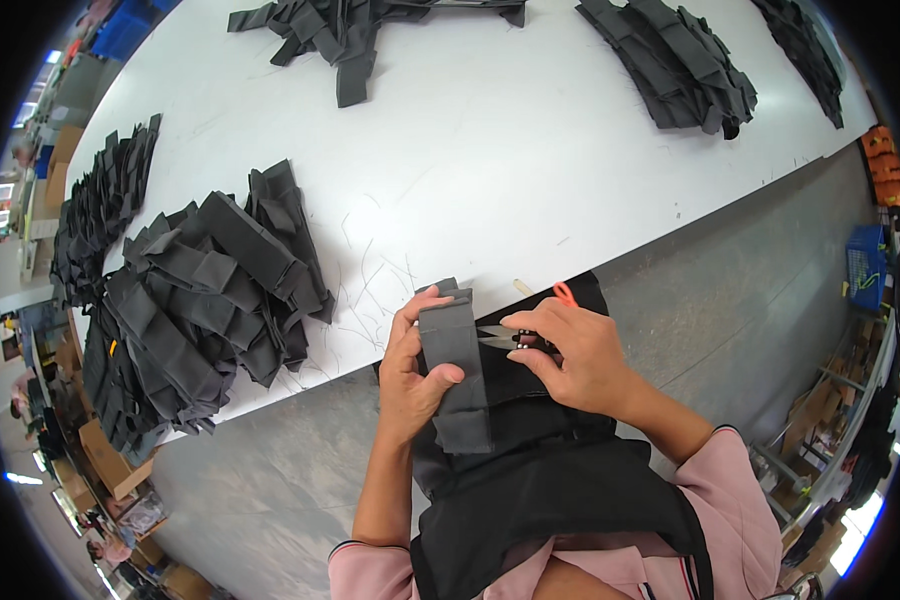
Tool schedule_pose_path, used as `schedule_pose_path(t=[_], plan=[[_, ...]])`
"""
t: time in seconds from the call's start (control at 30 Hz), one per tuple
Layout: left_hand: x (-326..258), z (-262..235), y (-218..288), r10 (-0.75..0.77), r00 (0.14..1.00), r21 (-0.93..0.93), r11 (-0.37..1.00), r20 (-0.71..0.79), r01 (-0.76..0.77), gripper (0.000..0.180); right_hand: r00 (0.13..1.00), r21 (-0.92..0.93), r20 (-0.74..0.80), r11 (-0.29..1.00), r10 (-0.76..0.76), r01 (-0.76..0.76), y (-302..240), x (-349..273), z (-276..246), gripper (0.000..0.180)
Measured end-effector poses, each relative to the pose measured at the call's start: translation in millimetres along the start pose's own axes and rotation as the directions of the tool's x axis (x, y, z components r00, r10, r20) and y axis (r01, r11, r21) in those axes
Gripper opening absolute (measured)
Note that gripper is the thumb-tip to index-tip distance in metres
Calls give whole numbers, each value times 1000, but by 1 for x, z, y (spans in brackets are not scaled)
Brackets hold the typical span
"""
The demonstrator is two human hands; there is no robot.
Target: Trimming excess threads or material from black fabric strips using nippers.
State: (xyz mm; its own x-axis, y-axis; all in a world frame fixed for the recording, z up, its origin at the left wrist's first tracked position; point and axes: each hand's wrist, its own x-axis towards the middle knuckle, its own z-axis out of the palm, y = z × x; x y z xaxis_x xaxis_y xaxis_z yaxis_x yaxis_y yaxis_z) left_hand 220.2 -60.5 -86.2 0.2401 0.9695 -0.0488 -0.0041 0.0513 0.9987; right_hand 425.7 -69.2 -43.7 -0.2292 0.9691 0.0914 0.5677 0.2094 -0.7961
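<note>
My left hand (407, 375) is closed round a folded dark grey fabric strip (454, 350), thumb on its face and fingers behind its left edge. The strip stands roughly upright over my lap, just off the table's near edge. In my right hand (590, 355) is a small pair of thread snips (497, 338), gripped between thumb and fingers. Their pale blades point left and come up to the strip's right edge; whether they touch it I cannot tell. A red-orange loop (565, 292) sticks up by that hand.
A large heap of dark strips (210, 290) lies on the white table (470, 160) to the left, beside a smaller pile (105, 210). More bundles (675, 70) lie along the far side. Loose thread ends (365, 275) are scattered near my left hand. A blue basket (867, 265) stands off right.
</note>
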Motion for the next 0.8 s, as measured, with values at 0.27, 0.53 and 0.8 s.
schedule_pose_path(t=[0.27, 0.53, 0.8], plan=[[0, -1, 4, -11, 1000, 67, 998, -17, 12, 56, 997, -32, -66, 999, -29, 27, 1, -5, -2, 24], [-2, 2, 6, -17, 999, 24, 1000, 31, 16, 54, 998, 43, -52, 998, -42, 45, 3, 0, 5, 29], [-4, 0, 2, -39, 998, -16, 999, 50, 40, 55, 998, 95, -62, 995, -23, 29, 10, -2, 9, 24]])
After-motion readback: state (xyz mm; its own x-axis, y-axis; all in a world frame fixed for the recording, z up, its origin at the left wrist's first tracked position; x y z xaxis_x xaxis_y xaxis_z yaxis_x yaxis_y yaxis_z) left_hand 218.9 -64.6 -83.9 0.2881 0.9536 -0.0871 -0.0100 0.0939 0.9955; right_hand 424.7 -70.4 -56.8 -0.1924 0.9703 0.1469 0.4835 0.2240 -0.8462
